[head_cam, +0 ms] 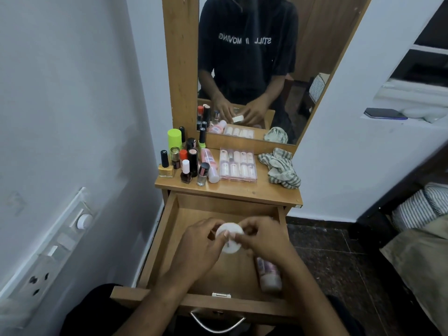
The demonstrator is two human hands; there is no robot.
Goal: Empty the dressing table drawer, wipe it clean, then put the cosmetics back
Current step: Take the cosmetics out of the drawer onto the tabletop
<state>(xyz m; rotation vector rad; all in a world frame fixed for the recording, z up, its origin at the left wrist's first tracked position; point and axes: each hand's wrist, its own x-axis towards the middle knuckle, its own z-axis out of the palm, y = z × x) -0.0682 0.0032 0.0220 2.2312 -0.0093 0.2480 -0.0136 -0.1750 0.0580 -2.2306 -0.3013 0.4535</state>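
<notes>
The wooden drawer point(169, 229) of the dressing table stands pulled out toward me. Over its middle both my hands hold a small round white jar point(230, 238): my left hand point(201, 241) grips it from the left and my right hand point(261, 236) pinches it from the right. A pinkish bottle point(268, 275) lies inside the drawer along its right wall, partly under my right wrist. On the table top point(242, 190) stand several nail polish bottles point(186, 163), a pink tube point(209, 166) and a clear box of small bottles point(237, 164).
A crumpled striped cloth point(281, 169) lies on the table top at the right. The mirror point(254, 69) rises behind the table. A switch panel point(55, 246) is on the left wall. A phone point(385, 113) rests on a shelf at the right; bedding point(421, 207) is lower right.
</notes>
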